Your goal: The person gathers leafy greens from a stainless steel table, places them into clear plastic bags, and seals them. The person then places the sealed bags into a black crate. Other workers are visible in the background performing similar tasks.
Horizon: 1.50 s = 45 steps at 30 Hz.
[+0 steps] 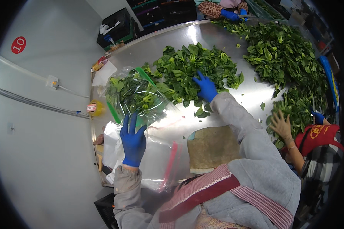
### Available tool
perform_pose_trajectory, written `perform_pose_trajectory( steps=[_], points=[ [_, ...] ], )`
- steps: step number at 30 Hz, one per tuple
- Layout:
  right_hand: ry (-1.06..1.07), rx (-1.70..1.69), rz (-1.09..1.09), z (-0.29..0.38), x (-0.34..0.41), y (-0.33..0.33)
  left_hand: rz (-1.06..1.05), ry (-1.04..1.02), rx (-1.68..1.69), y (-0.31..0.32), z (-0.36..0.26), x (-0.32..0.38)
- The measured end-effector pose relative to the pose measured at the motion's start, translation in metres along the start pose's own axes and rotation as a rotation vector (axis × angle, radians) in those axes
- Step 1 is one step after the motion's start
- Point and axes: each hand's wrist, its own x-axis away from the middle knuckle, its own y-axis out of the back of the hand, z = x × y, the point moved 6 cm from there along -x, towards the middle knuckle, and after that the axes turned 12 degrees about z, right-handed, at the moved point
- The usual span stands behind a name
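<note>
My left hand point(133, 140), in a blue glove, has its fingers spread at the lower edge of a clear plastic bag point(140, 97) with green strips, which is filled with leafy greens and lies on the steel table point(172, 123). Whether the fingertips touch the bag I cannot tell. Also gloved in blue, my right hand point(206, 87) reaches with parted fingers over the near side of a loose pile of leafy greens point(189, 65). Nothing shows in its grasp. Flat clear bags point(157, 154), one with a pink strip, lie below my left hand, and a brown cloth point(213, 147) lies below my right forearm.
A larger heap of greens point(281, 54) covers the right side. Beside it is a co-worker's beige-gloved hand point(281, 126); another co-worker's blue-gloved hands point(233, 15) are at the far edge. Yellow tape point(96, 108) sits at the left edge, and black crates point(116, 28) stand beyond.
</note>
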Motion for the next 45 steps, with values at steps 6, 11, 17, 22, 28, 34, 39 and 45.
perform_pose_trajectory(
  steps=[6, 11, 17, 22, 28, 34, 39, 45],
  points=[
    [0.256, -0.087, -0.194, -0.01, 0.01, -0.024, -0.052, 0.05, 0.182, 0.009, 0.001, 0.014],
    [0.219, -0.354, -0.43, -0.044, 0.015, -0.002, -0.064, 0.025, 0.02, 0.005, 0.016, 0.027],
    [-0.111, -0.94, -0.225, -0.032, 0.052, 0.051, -0.067, 0.026, -0.163, -0.009, 0.01, 0.028],
    [0.332, -1.024, -0.149, -0.007, 0.073, 0.089, -0.107, 0.14, -0.256, -0.008, 0.03, 0.016],
    [0.288, -1.892, 0.421, 0.131, 0.126, 0.128, 0.055, 0.325, -0.161, -0.017, 0.006, 0.014],
    [0.297, -2.008, 0.875, 0.208, 0.148, 0.079, 0.434, 0.095, -0.337, -0.051, 0.003, 0.042],
    [0.292, -2.007, 1.065, 0.262, 0.151, 0.009, 0.006, 0.106, -0.149, -0.05, 0.037, 0.052],
    [0.049, -2.077, 1.229, 0.256, 0.177, -0.026, -0.086, 0.209, -0.248, -0.049, 0.049, 0.04]
  ],
)
